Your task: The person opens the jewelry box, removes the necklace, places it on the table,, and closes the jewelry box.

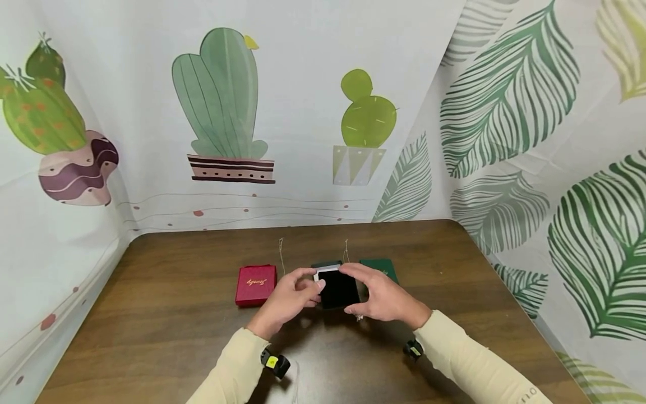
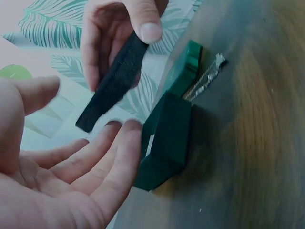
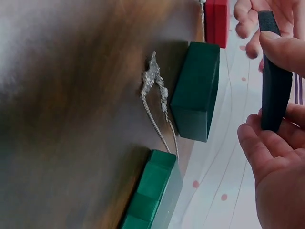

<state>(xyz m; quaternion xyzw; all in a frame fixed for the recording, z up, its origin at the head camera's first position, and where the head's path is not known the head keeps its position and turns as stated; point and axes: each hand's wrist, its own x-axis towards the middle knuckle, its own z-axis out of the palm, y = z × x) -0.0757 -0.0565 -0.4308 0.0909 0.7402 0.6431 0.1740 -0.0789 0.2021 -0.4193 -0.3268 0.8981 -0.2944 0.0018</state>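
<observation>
A thin black pad (image 1: pixel 337 289) is in my right hand (image 1: pixel 386 294), pinched between thumb and fingers over the table. My left hand (image 1: pixel 294 294) is close to the pad's other end; in the left wrist view its fingers (image 2: pixel 102 157) are spread and relaxed below the pad. Under the pad stands an open dark green box (image 2: pixel 169 138), its inside mostly hidden. A second green piece (image 3: pixel 152 191), with a notched edge, lies to the right of the box. A silver necklace (image 3: pixel 151 78) lies on the table beside these two green pieces.
On the left stands a red jewellery box (image 1: pixel 256 285) with gold lettering. Thin chains (image 1: pixel 282 252) extend toward the back of the brown table (image 1: pixel 192 314). A pale string (image 1: pixel 295 381) lies near the front. Cloth printed with cacti and leaves hangs behind.
</observation>
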